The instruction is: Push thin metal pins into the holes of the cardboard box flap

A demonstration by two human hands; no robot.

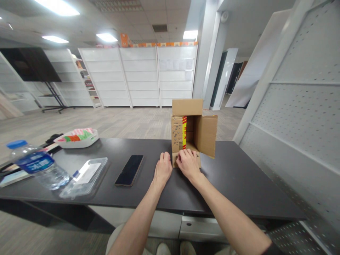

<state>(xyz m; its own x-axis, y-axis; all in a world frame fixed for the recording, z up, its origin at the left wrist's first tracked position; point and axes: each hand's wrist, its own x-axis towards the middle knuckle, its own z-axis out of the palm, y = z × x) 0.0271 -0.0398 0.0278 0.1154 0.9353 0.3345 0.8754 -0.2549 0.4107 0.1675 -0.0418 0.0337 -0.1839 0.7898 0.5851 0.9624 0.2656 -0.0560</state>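
Observation:
A cardboard box (177, 132) stands on the dark desk with its open side facing me. Its top flap is raised, its right flap swings outward, and its lower flap hangs at the front. A yellow and red label strip runs down its left part. My right hand (188, 163) is closed at the lower flap, fingers curled over it. Just left of the box, my left hand (163, 168) rests by the desk surface with its fingers curled in. Whatever its fingers may hold is hidden from view.
On the dark desk (239, 177) lie a smartphone (129, 170) and a clear plastic case (89, 179). A water bottle (39, 164) and a white basket (79, 141) with colourful packets stand left. A perforated panel (305, 102) borders the right side.

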